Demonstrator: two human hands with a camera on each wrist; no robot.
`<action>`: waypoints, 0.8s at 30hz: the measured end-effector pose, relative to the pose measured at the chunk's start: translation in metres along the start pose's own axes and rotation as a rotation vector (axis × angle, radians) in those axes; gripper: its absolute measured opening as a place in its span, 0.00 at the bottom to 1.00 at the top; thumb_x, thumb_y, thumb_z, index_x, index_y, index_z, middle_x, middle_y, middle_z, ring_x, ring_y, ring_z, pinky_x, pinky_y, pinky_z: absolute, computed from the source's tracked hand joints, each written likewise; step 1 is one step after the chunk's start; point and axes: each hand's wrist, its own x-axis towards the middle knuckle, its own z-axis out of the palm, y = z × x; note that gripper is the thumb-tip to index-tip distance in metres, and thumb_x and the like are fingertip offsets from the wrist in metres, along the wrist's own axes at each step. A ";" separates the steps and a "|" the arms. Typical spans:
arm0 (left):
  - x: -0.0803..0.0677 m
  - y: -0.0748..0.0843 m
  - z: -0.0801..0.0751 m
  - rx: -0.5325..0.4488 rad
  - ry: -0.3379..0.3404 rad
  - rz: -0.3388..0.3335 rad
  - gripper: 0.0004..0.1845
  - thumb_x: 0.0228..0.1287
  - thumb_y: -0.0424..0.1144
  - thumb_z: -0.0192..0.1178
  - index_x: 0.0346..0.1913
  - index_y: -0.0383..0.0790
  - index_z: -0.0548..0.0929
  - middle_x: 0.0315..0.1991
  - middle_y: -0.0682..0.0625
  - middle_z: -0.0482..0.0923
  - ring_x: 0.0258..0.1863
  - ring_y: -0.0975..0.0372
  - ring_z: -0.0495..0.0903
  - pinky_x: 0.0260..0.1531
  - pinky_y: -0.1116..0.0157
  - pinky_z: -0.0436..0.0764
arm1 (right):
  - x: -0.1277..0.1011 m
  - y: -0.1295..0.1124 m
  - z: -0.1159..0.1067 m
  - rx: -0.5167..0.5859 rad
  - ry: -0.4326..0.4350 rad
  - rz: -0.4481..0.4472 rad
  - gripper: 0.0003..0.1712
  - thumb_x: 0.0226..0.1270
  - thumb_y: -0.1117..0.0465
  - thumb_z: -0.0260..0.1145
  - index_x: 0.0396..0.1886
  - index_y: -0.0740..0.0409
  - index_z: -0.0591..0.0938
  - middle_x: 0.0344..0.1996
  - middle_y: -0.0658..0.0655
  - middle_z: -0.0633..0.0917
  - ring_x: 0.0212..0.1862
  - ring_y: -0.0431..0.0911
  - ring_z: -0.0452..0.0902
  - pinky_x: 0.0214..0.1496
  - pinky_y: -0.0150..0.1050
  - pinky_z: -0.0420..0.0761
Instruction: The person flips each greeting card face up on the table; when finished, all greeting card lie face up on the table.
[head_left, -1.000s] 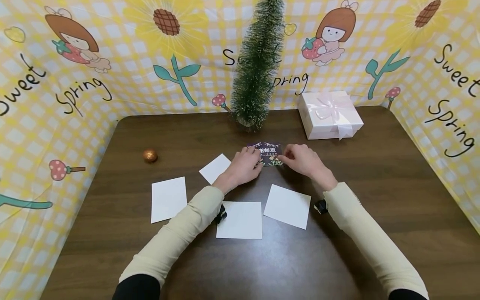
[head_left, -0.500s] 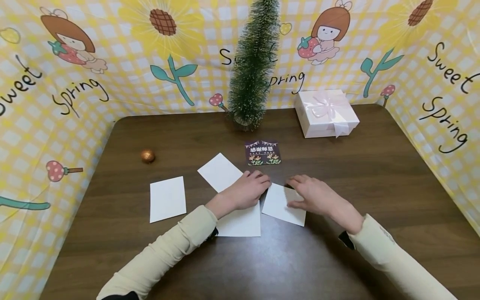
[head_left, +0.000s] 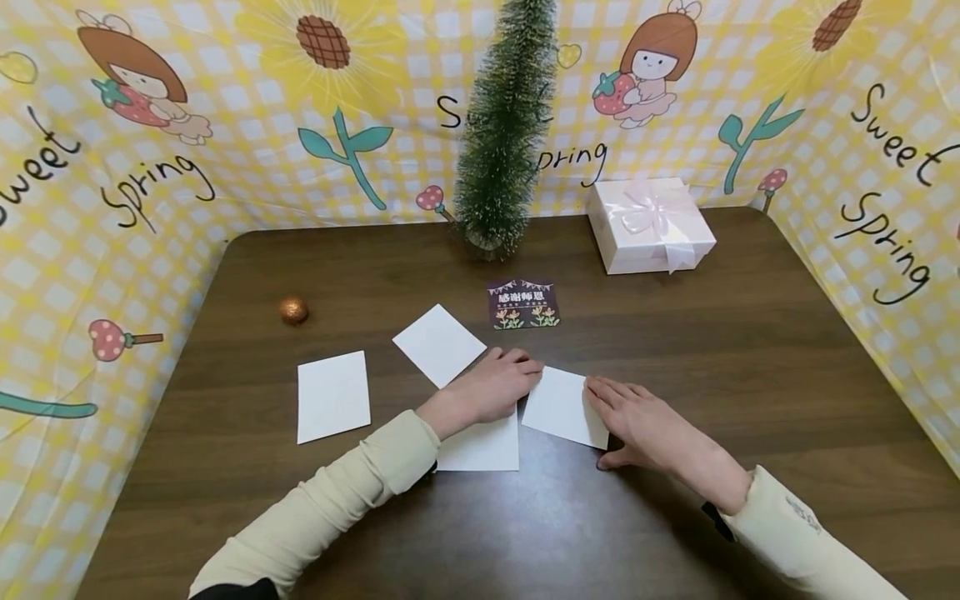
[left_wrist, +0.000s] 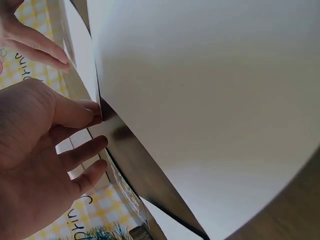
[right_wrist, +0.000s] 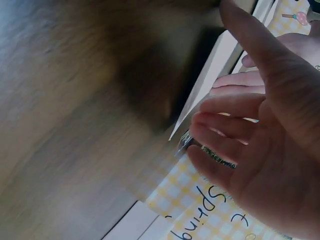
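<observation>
Four-sided white cards lie on the dark table. My left hand [head_left: 498, 385] pinches the left corner of the right-hand white card [head_left: 564, 407], thumb and index tip meeting there in the left wrist view. Under its wrist lies the middle white card [head_left: 483, 446], partly hidden. My right hand [head_left: 651, 429] spans the right side of that same right-hand card. Its straight fingers [right_wrist: 225, 125] lie along the upper corner, with the thumb spread toward the lower one. In the right wrist view this card's edge stands above a dark shadow.
Left lie two more white cards, one squared [head_left: 333, 397] and one turned [head_left: 439, 345]. Behind the hands is a dark printed card [head_left: 523, 304]. Farther back stand a small green tree [head_left: 501, 158] and a pink gift box [head_left: 651, 225]. A bronze ball [head_left: 294, 310] sits left.
Both hands have left the dark printed card and come nearer, to the right-hand white card. Over the last half second the right fingers and thumb have moved to its right side.
</observation>
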 end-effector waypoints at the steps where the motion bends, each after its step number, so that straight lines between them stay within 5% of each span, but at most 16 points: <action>1: 0.000 0.000 0.000 0.007 0.002 0.003 0.22 0.72 0.34 0.51 0.67 0.42 0.73 0.67 0.51 0.70 0.66 0.56 0.66 0.57 0.55 0.70 | -0.001 0.000 0.001 -0.029 0.024 -0.022 0.48 0.51 0.44 0.76 0.62 0.74 0.72 0.63 0.70 0.73 0.64 0.61 0.71 0.60 0.54 0.73; 8: 0.000 0.001 -0.001 0.020 0.028 0.016 0.21 0.71 0.34 0.52 0.66 0.41 0.74 0.66 0.51 0.71 0.65 0.56 0.68 0.55 0.56 0.71 | -0.004 0.004 0.003 -0.164 0.139 -0.166 0.32 0.55 0.50 0.75 0.52 0.68 0.80 0.52 0.62 0.83 0.54 0.54 0.79 0.54 0.47 0.78; 17: -0.001 -0.002 0.000 0.005 0.051 0.027 0.21 0.68 0.31 0.53 0.64 0.41 0.75 0.65 0.50 0.72 0.67 0.55 0.66 0.55 0.55 0.71 | -0.008 0.018 -0.001 -0.127 0.327 -0.333 0.17 0.52 0.64 0.73 0.43 0.62 0.83 0.41 0.55 0.87 0.44 0.46 0.84 0.47 0.42 0.81; 24: 0.001 -0.009 0.001 -0.154 0.146 0.021 0.14 0.69 0.37 0.58 0.55 0.41 0.80 0.58 0.50 0.77 0.63 0.56 0.69 0.52 0.54 0.70 | -0.008 0.038 -0.010 -0.122 0.518 -0.315 0.17 0.55 0.71 0.59 0.45 0.64 0.83 0.37 0.57 0.88 0.38 0.48 0.85 0.42 0.44 0.82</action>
